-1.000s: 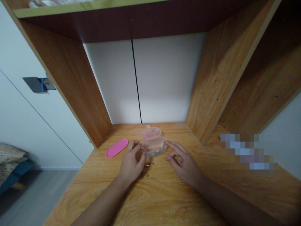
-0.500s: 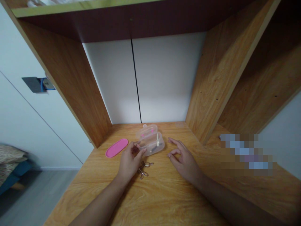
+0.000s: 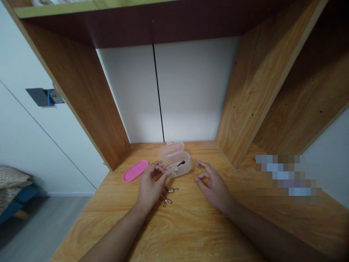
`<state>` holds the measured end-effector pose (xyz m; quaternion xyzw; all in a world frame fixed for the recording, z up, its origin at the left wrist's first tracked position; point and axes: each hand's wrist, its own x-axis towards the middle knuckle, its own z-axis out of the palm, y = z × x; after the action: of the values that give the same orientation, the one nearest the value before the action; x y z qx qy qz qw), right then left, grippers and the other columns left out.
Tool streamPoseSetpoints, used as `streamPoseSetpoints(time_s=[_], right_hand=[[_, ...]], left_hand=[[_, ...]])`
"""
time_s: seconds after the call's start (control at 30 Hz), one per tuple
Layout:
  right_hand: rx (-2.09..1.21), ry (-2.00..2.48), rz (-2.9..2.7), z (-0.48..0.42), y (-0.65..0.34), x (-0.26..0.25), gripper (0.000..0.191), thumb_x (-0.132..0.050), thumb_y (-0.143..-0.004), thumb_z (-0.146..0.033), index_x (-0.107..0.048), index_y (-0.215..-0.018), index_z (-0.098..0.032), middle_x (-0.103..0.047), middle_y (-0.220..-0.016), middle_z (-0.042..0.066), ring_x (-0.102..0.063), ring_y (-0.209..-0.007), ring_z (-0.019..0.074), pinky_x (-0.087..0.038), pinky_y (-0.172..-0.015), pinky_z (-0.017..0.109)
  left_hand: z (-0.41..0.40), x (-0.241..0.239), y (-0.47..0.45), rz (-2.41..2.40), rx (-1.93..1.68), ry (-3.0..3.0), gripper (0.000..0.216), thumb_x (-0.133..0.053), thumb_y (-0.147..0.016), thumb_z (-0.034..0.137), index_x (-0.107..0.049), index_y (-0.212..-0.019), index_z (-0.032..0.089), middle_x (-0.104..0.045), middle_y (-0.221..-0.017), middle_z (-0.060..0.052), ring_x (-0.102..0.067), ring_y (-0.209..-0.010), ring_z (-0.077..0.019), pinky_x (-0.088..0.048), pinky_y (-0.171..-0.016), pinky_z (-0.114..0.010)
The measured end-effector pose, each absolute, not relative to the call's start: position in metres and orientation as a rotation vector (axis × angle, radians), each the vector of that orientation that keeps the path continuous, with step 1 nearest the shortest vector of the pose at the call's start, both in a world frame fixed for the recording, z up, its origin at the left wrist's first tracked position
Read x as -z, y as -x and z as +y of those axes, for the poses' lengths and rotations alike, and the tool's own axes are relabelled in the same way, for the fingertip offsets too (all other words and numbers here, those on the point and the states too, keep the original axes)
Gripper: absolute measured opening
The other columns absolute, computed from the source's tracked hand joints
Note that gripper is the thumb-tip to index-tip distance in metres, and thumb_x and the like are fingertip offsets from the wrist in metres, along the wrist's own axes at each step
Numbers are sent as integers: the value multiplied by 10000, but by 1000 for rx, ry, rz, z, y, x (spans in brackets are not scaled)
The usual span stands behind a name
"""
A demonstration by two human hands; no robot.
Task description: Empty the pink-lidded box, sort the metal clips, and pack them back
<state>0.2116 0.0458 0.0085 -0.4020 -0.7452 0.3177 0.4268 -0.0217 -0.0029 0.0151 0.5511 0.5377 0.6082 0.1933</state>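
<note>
A translucent plastic box (image 3: 185, 168) stands on the desk with its hinged lid (image 3: 171, 149) folded back. Inside it lies a slim black-tipped item (image 3: 181, 163), along with small things too unclear to name. My left hand (image 3: 153, 180) is closed on the box's left front edge, thumb in front. To the right of the box, my right hand (image 3: 211, 183) is held apart from it, fingers loosely curved and separated, nothing between them. Just in front of the box, near my left wrist, is an eyelash curler (image 3: 167, 196) of shiny metal. A pink oval tray (image 3: 135, 171) rests left of my left hand.
The wooden desk (image 3: 174, 233) is closed in by a left side panel (image 3: 79, 87), a right side panel (image 3: 253, 80) and a white back panel (image 3: 188, 91). A shelf (image 3: 131, 27) hangs overhead. Something pixelated (image 3: 286, 178) is at the right.
The box has tilted or turned slightly under my left hand, and its contents have shifted, with the black tip now showing higher up. My right hand has stayed in place.
</note>
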Motion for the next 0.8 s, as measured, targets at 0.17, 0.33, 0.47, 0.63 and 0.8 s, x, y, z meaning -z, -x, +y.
streamPoseSetpoints(time_s=[0.17,0.33,0.47,0.63,0.8], right_hand=[[-791,994,-1862,47,-212,-8,519,-558,-880,-169,-461,-1386,-233,-541,-1389,133,-689,-803,156,-572,-616,278],[-787,998,-1860,47,-212,-8,532,-578,-866,-174,-474,-1384,-233,-571,-1364,124,-688,-801,150,-557,-597,250],[-787,1002,-1873,47,-211,-10,527,-561,-870,-160,-468,-1382,-238,-550,-1382,119,-686,-795,139,-547,-594,243],[-758,996,-1875,47,-212,-10,526,-562,-858,-149,-485,-1370,-240,-557,-1357,119,-685,-825,156,-549,-600,259],[-751,994,-1890,47,-212,-12,533,-562,-843,-137,-501,-1365,-225,-635,-1175,96,-674,-841,169,-549,-606,260]], left_hand=[[-6,-17,22,1542,-1651,-1644,116,-728,-819,233,-624,-797,190,-695,-1094,-110,-602,-1238,-274,-543,-973,-438],[-8,-16,20,1539,-1587,-1692,103,-750,-805,228,-653,-820,199,-712,-1134,-103,-614,-1233,-266,-539,-984,-429],[-7,-11,18,1540,-1583,-1560,144,-761,-800,261,-646,-850,189,-740,-1081,-104,-715,-1031,-255,-586,-884,-403],[-6,-8,19,1588,-1554,-1578,149,-766,-801,271,-659,-873,197,-732,-1119,-110,-700,-1082,-273,-593,-855,-401],[-6,-7,21,1566,-1515,-1695,110,-747,-796,196,-659,-863,200,-694,-1218,-125,-638,-1207,-293,-556,-941,-448]])
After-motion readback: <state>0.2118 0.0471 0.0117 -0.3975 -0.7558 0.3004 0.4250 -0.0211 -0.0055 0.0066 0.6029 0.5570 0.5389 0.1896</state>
